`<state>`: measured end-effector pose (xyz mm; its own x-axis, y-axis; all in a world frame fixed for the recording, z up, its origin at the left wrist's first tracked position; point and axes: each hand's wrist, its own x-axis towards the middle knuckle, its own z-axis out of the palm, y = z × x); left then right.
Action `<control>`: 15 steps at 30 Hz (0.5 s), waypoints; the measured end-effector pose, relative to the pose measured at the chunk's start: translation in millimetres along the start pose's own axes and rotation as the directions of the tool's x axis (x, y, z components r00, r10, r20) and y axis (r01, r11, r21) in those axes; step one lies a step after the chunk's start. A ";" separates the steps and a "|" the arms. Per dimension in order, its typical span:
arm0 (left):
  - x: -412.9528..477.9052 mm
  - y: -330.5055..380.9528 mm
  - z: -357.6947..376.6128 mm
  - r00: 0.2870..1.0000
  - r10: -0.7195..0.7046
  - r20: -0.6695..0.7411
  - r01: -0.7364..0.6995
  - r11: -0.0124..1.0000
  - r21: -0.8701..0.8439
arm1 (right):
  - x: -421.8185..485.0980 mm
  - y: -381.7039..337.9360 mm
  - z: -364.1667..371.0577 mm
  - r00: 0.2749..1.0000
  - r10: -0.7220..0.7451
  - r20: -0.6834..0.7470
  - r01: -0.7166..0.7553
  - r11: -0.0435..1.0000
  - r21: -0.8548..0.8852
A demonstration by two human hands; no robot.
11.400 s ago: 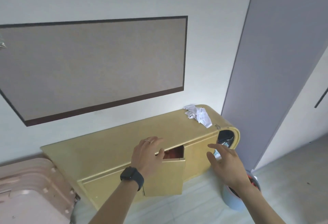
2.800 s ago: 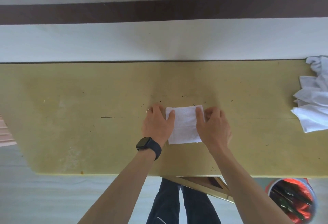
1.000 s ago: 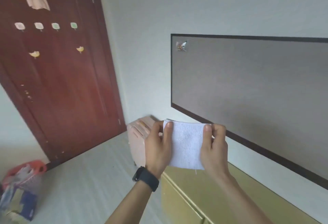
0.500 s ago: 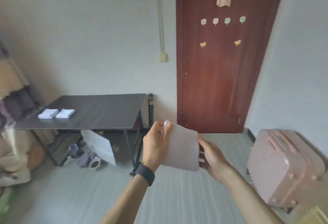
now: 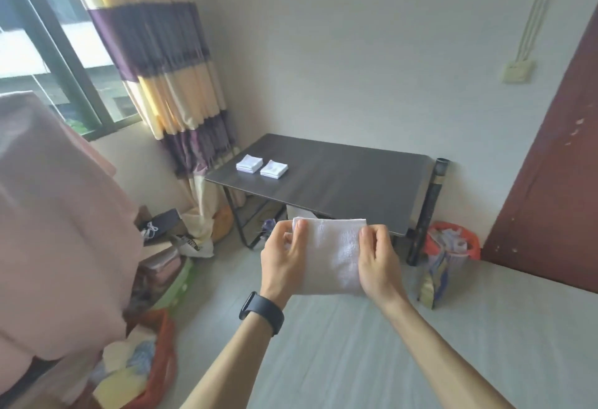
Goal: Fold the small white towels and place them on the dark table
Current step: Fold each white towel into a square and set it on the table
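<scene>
Daylight enters by the window (image 5: 29,49) beside a striped curtain (image 5: 168,78); pale wall (image 5: 356,52), grey floor (image 5: 485,327), reddish-brown door (image 5: 556,198).

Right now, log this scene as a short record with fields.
held item: folded white towel, in the air, not yet at the table
left hand: pinches the towel's left edge
right hand: pinches the towel's right edge
dark table: ahead, by the wall
on table: left pile and right pile, folded white cloth, side by side at the curtain end
</scene>
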<state>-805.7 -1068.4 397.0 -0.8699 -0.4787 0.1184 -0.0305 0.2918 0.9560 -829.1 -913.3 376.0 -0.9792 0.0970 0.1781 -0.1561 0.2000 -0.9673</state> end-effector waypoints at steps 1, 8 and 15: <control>17.3 -6.7 -3.6 1.000 -0.020 -0.023 0.020 1.000 -0.009 | 15.1 2.3 18.1 1.000 -0.006 0.013 0.006 1.000 -0.010; 161.5 -44.4 -13.5 0.971 -0.086 -0.223 0.074 0.995 -0.064 | 138.5 9.1 123.8 0.974 -0.146 0.175 0.155 0.987 -0.038; 282.6 -84.7 -13.3 0.933 -0.132 -0.335 0.132 0.991 -0.021 | 243.9 30.0 212.5 0.942 -0.146 0.301 0.163 0.986 -0.030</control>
<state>-1042.3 -1239.4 353.1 -0.6431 -0.7622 0.0744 -0.1347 0.2082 0.9688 -1100.2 -1090.8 352.0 -0.9388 -0.2314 0.2551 -0.3096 0.2426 -0.9194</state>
